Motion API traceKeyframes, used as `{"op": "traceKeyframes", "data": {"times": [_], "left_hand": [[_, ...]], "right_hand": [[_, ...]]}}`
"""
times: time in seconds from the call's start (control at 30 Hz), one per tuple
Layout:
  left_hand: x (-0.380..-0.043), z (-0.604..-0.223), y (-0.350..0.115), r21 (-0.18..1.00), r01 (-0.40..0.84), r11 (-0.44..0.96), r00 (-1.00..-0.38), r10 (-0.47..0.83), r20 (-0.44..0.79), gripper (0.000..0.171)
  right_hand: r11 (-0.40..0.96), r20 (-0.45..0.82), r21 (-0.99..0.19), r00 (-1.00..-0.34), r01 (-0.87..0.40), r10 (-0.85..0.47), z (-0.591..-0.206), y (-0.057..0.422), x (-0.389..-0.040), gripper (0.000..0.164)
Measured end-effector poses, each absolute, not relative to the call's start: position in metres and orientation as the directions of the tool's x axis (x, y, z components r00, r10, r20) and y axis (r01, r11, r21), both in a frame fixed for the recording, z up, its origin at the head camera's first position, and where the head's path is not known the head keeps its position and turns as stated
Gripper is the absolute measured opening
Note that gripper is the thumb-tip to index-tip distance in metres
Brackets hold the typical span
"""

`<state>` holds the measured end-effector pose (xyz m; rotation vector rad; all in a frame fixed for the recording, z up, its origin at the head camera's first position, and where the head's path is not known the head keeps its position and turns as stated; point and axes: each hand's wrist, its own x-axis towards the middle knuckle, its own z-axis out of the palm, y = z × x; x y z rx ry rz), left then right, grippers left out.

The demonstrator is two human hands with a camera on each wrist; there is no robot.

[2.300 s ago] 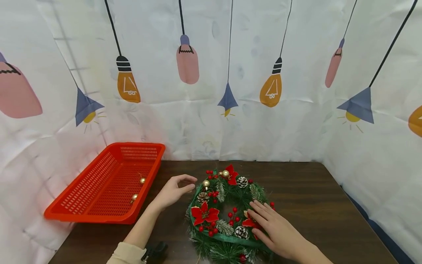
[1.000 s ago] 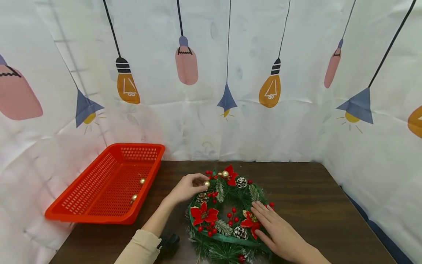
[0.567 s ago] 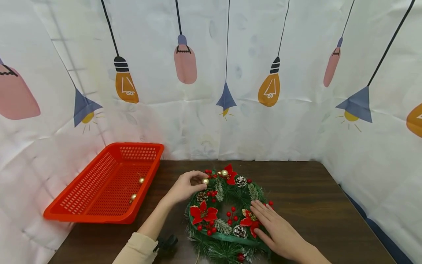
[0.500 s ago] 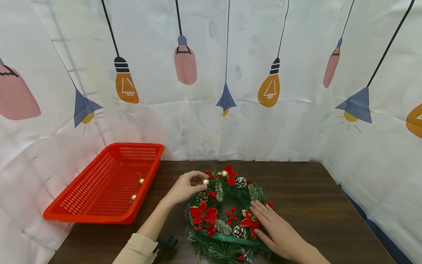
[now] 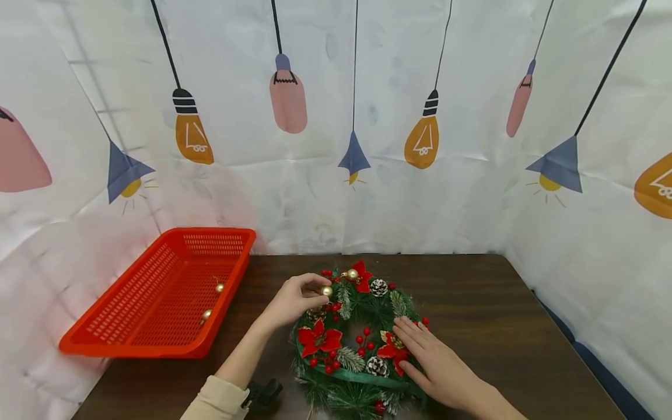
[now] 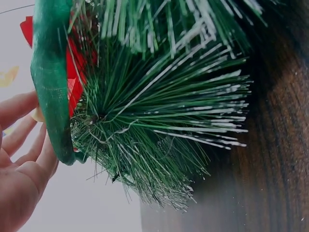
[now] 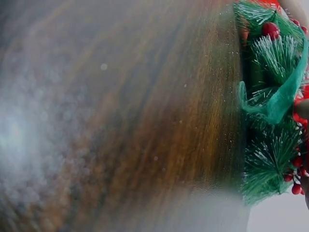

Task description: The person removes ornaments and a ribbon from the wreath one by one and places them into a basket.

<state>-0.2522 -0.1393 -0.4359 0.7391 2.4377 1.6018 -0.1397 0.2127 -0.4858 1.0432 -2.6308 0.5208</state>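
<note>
A green Christmas wreath (image 5: 357,396) lies on the table, decorated with red poinsettias (image 5: 318,338), red berries, pine cones (image 5: 377,366) and gold baubles (image 5: 352,274). At its upper left edge my left hand (image 5: 294,297) pinches a gold bauble (image 5: 327,290) between thumb and fingers. In the left wrist view a green ribbon (image 6: 53,92) partly covers the fingertips and that bauble. My right hand (image 5: 433,364) rests on the wreath's right side with its fingers straight, touching the poinsettia (image 5: 392,347) there. The right wrist view shows only bits of this hand at its edge.
Left of the wreath, a red plastic basket (image 5: 152,352) holds two gold baubles (image 5: 219,287). The dark wooden table (image 5: 504,315) extends to the right. A white curtain (image 5: 325,198) printed with lamps hangs behind and at both sides.
My left hand has moved right from beside the wreath and taken hold of the bauble. Lately the bauble has shifted slightly inward over the wreath. My right hand stays on the wreath.
</note>
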Motion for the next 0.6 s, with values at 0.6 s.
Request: {"op": "traceKeyframes", "data": {"times": [0.6], "left_hand": [[-0.2462,-0.4339,-0.1414,0.888,0.335,0.316,-0.868,0.471,0.160,0.032]], "right_hand": [[0.696,0.349,-0.217,-0.720,-0.685,-0.600,-0.4843,0.2118,-0.1387,0.062]]}}
